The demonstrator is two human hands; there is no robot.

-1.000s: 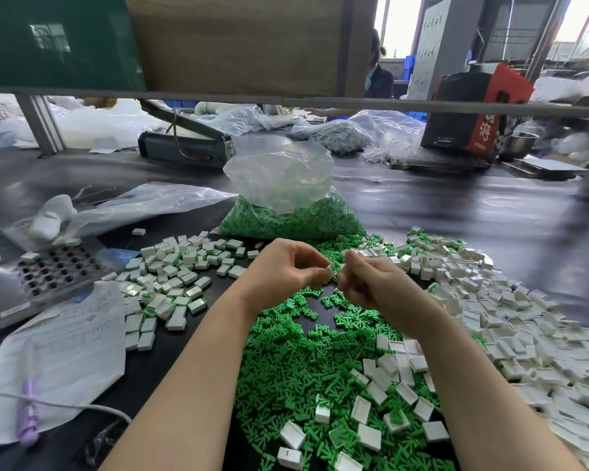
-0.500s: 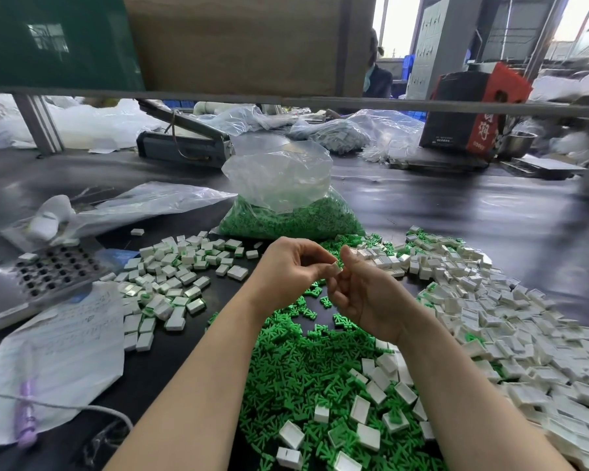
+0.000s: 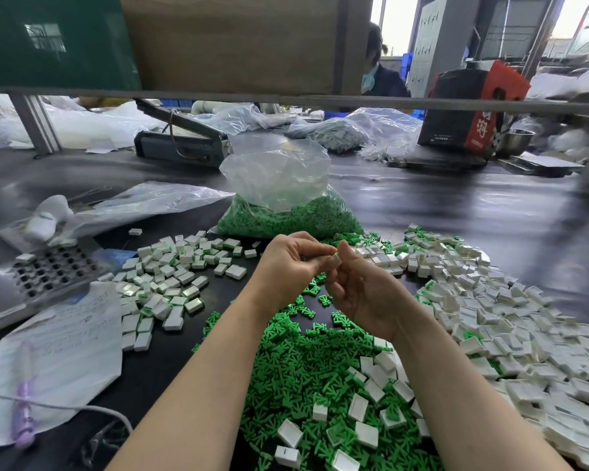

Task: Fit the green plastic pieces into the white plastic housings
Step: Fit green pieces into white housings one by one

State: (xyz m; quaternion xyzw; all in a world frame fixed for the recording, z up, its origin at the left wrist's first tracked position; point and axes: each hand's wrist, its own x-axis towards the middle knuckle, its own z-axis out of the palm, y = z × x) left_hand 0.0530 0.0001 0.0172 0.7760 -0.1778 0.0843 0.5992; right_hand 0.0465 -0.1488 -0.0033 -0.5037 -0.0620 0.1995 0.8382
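My left hand (image 3: pixel 291 263) and my right hand (image 3: pixel 361 294) meet above the dark table, fingertips pinched together on one small white housing (image 3: pixel 336 257). Whether a green piece sits in it is hidden by my fingers. Below my hands spreads a heap of loose green pieces (image 3: pixel 296 372) with some white housings mixed in. A large pile of empty white housings (image 3: pixel 510 321) lies to the right. White housings with green showing (image 3: pixel 170 277) are gathered to the left. A clear bag of green pieces (image 3: pixel 286 215) stands beyond my hands.
At left lie a metal tray with dark holes (image 3: pixel 45 270), a written paper sheet (image 3: pixel 65 355) with a purple pen (image 3: pixel 23 416), and empty plastic bags (image 3: pixel 143 202). A heat sealer (image 3: pixel 181 147) and red-black box (image 3: pixel 470 107) sit behind. A person (image 3: pixel 378 73) works across the table.
My right hand has turned palm-up and lifted slightly, while both hands stay pinched together on the housing. The view has shifted a little.
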